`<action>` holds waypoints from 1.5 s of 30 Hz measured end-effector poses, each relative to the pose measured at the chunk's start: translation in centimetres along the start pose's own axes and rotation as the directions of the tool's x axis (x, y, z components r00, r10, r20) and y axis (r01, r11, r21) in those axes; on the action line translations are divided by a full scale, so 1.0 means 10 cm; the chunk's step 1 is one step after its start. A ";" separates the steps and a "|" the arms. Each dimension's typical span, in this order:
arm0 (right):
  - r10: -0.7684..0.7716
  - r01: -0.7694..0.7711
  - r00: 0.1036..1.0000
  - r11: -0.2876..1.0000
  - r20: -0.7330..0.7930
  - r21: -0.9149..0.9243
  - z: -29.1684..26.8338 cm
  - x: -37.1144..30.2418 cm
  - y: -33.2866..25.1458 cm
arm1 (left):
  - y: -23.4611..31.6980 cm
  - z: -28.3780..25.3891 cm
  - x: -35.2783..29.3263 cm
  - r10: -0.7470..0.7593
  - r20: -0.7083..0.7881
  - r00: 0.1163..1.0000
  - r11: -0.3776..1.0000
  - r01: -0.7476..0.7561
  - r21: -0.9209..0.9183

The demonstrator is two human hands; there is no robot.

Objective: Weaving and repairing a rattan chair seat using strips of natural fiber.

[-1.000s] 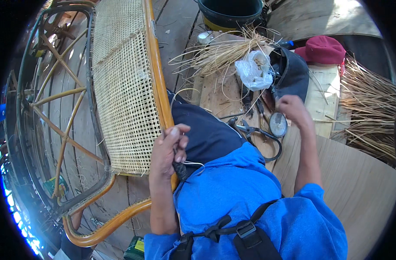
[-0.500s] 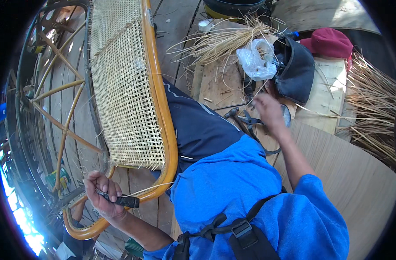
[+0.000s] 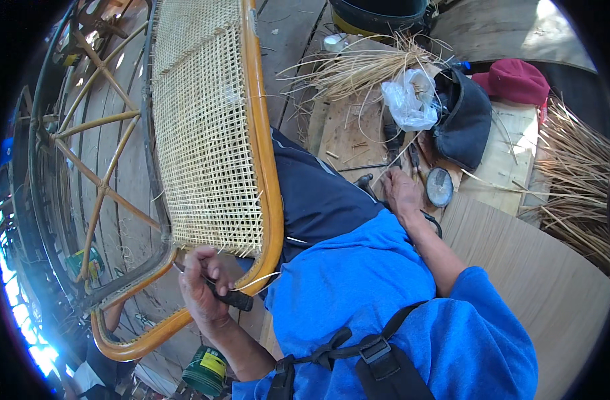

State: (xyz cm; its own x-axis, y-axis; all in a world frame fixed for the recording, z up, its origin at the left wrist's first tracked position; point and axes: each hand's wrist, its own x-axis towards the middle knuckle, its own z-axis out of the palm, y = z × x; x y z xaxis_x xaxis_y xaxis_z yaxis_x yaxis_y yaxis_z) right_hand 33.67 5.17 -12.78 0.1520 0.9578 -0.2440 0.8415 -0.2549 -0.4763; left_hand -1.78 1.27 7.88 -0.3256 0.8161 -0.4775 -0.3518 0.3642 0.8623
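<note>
My left hand (image 3: pixel 203 290), beside the lower end of a woven cane panel (image 3: pixel 205 147), is closed around a black-handled tool (image 3: pixel 234 299). The tool's other end is mostly behind my fingers, so its kind is unclear. A thin pale cane strand (image 3: pixel 263 280) runs near the handle over the glossy orange-brown frame (image 3: pixel 273 220). My right hand (image 3: pixel 403 193) is down on the board at my right, its fingers curled over the pliers, which it almost hides. Touching close by is a hammer (image 3: pixel 365 182), and a round metal tin (image 3: pixel 439 187) lies just right of the hand.
A bundle of cane strands (image 3: pixel 358 70), a plastic bag (image 3: pixel 409 100), a black cap (image 3: pixel 463 120) and a maroon cap (image 3: pixel 515 81) lie at the far right. More cane (image 3: pixel 575 173) is stacked at the edge. A bare rattan frame (image 3: pixel 101 187) stands left; a green tin (image 3: pixel 205 370) sits below.
My right hand has come down and nearer onto the pliers, which showed before. My left hand has moved right with the black-handled tool, and the whole view has shifted slightly.
</note>
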 end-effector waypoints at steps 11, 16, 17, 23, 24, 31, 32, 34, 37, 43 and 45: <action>-0.307 0.274 0.942 0.937 0.137 0.219 -0.36 0.12 -0.57 | -0.27 -0.05 -0.09 -0.107 0.048 0.993 0.982 0.114 -0.149; -0.496 0.504 0.863 0.856 0.097 -0.112 0.08 0.70 -0.46 | -0.32 -0.11 -0.14 -0.110 0.070 0.991 0.980 0.120 -0.159; -0.322 0.356 0.912 0.929 0.255 -0.099 0.00 0.73 -0.57 | -0.34 -0.13 -0.15 -0.110 0.061 0.992 0.980 0.118 -0.158; -0.396 0.425 0.902 0.885 0.172 -0.189 0.19 0.73 -0.48 | -0.44 -0.15 -0.20 -0.123 0.009 0.992 0.979 0.123 -0.163; -0.397 0.426 0.901 0.885 0.173 -0.188 0.24 0.74 -0.51 | -0.45 -0.14 -0.19 -0.135 0.014 0.991 0.978 0.135 -0.157; -0.440 0.455 0.887 0.885 0.137 -0.102 0.50 0.64 -0.88 | -0.42 -0.06 -0.15 -0.134 0.027 0.991 0.982 0.137 -0.131; -0.432 0.445 0.893 0.889 0.125 -0.106 0.49 0.63 -0.91 | -0.41 -0.05 -0.15 -0.135 0.015 0.991 0.982 0.136 -0.129; -0.420 0.436 0.893 0.896 0.159 -0.083 0.42 0.61 -0.93 | -0.39 -0.03 -0.17 -0.131 0.023 0.991 0.983 0.133 -0.126; -0.473 0.469 0.880 0.880 0.040 0.082 0.47 0.60 -0.60 | -0.32 0.02 -0.12 -0.054 -0.060 0.997 0.997 0.050 -0.062; -0.128 0.252 0.919 0.917 -0.372 0.309 -1.30 0.39 -0.96 | -0.11 0.00 0.04 0.131 -0.182 0.974 0.978 -0.157 -0.138; 0.004 0.178 0.880 0.925 -0.476 0.337 -1.40 0.71 -0.86 | -0.05 0.05 0.08 0.168 -0.137 0.976 0.964 -0.191 -0.183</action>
State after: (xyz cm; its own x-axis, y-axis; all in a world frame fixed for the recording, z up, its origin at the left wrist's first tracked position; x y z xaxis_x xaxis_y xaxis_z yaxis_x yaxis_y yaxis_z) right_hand 34.75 16.06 1.42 0.3837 0.9047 0.1850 0.6303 -0.1101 -0.7685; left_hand -1.44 1.98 7.18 -0.4969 0.7964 -0.3446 -0.4375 0.1131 0.8921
